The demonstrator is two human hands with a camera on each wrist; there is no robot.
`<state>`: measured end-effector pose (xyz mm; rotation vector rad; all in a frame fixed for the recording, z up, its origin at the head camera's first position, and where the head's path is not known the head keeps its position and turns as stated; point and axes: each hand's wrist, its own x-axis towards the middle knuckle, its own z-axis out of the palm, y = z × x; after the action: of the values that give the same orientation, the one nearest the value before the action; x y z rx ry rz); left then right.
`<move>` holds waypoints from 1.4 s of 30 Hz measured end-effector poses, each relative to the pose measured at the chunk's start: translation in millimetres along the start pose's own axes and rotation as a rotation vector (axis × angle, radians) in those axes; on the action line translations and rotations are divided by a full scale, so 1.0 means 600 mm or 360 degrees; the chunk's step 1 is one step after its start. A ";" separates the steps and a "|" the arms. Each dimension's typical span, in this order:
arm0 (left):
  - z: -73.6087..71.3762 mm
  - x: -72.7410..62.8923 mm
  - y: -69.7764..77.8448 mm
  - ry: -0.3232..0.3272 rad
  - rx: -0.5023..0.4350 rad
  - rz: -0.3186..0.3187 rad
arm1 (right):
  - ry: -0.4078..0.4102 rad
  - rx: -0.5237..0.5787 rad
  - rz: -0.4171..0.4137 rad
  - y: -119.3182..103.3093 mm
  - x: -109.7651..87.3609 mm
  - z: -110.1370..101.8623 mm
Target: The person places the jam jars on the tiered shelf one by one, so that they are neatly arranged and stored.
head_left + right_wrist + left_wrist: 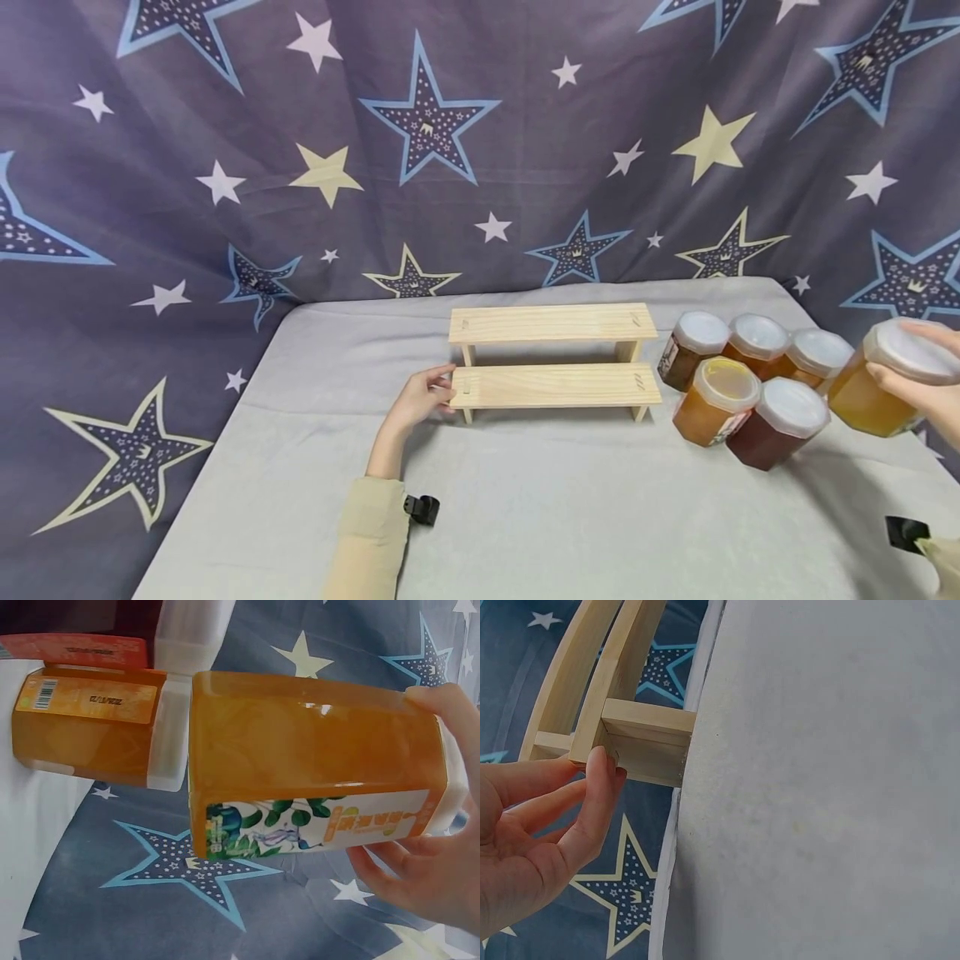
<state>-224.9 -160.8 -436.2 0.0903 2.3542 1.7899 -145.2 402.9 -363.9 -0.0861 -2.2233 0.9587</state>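
At the right edge my right hand grips a jar of amber contents by its white lid, holding it up over the table's right side. In the right wrist view the jar shows a leafy printed label, with the fingers of the right hand around its lid end. My left hand holds the left end of the lower board of a two-step wooden shelf. In the left wrist view, thumb and fingers of the left hand pinch the corner of the wooden shelf.
Several lidded jars stand grouped right of the shelf: a dark red one and an amber one in front, a brown one and others behind. A grey cloth covers the table; a star-patterned curtain hangs behind.
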 end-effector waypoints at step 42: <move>0.000 -0.002 -0.002 -0.0002 -0.0044 0.0006 | -0.0341 0.0086 -0.0358 -0.243 0.039 0.163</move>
<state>-223.5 -161.2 -437.4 0.0925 2.3289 1.8231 -194.7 244.8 -300.9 0.2983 -2.3376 0.9384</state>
